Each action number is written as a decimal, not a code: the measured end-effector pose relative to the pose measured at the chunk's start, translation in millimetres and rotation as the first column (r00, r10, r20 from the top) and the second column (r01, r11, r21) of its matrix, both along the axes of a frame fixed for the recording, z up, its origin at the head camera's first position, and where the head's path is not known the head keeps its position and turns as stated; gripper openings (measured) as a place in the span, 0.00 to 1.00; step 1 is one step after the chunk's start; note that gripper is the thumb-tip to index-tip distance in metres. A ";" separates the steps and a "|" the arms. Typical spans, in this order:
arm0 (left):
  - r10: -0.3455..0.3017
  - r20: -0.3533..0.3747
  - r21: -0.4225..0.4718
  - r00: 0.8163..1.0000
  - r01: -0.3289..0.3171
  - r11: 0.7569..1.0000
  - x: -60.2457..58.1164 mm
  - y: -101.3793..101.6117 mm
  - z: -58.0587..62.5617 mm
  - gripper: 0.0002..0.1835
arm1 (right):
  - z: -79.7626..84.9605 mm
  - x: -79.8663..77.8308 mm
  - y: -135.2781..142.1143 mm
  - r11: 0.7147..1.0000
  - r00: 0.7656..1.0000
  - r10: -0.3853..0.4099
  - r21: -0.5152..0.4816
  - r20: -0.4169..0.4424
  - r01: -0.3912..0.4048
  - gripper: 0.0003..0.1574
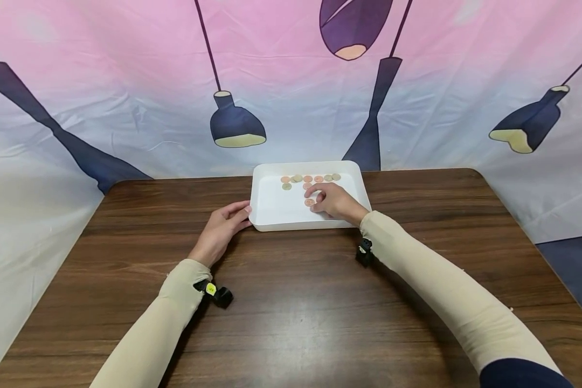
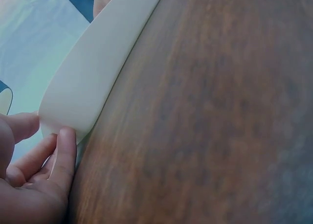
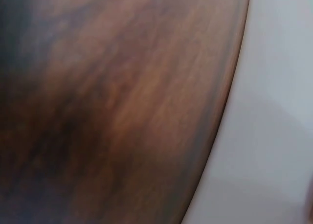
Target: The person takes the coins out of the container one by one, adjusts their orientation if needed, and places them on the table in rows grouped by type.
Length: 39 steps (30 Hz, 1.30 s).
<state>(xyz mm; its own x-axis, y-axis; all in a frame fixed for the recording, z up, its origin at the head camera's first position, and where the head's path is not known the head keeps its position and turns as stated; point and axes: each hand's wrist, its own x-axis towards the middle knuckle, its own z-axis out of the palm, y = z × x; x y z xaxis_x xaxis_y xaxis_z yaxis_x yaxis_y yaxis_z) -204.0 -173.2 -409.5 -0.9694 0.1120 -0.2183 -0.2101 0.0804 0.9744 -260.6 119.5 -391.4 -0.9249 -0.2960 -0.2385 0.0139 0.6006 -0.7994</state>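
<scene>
A white tray (image 1: 271, 213) stands on the table with several copper-coloured and dull yellowish coins in it. My left hand (image 1: 222, 229) is at the tray's near left corner. In the left wrist view, the thumb touches the rim and the fingers (image 2: 66, 141) press against the outer wall, holding the corner between them. Over the tray's right half reaches my right hand (image 1: 337, 202). Its index finger and thumb are apart, on either side of a copper-coloured coin (image 1: 309, 202) that lies flat, fingertips right at its edges. The right wrist view does not show these fingertips.
Along the tray's far side lies a row of coins, among them a copper-coloured coin (image 1: 318, 179) and a yellowish coin (image 1: 286, 187) just below the row. The brown wooden table (image 1: 291, 302) extends around the tray. A printed cloth (image 1: 291, 124) hangs right behind its far edge.
</scene>
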 end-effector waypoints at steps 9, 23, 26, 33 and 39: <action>-0.009 -0.008 0.001 1.000 0.009 1.000 -0.2 -1.6 -1.0 0.26 | 2.6 -1.0 -2.8 1.000 0.999 -0.027 0.015 0.022 0.027 0.17; -0.001 -0.003 0.012 1.000 0.001 1.000 -1.0 -0.4 0.0 0.25 | 1.9 4.9 -4.6 0.964 0.958 0.166 0.242 -0.232 -0.108 0.14; -0.002 -0.002 0.010 1.000 0.002 1.000 -0.6 -1.2 -2.5 0.26 | 0.8 6.7 -5.6 0.955 0.947 0.197 0.268 -0.252 -0.127 0.14; 0.002 -0.002 0.016 1.000 -0.002 1.000 0.2 0.4 -4.3 0.25 | -0.3 9.3 -3.0 0.949 0.938 0.226 0.278 -0.262 -0.151 0.14; 0.012 -0.012 0.022 1.000 -0.012 1.000 0.3 -0.1 -0.7 0.25 | 4.7 8.9 -3.1 0.954 0.935 0.233 0.252 -0.267 -0.165 0.13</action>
<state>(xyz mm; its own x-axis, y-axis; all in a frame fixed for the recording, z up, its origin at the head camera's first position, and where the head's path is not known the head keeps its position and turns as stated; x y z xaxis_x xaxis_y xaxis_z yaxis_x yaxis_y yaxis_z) -203.7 -173.3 -410.2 -0.9734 0.1045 -0.2040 -0.1989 0.0570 0.9784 -251.7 116.4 -386.8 -0.8907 -0.4518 -0.0497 -0.3365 0.7290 -0.5961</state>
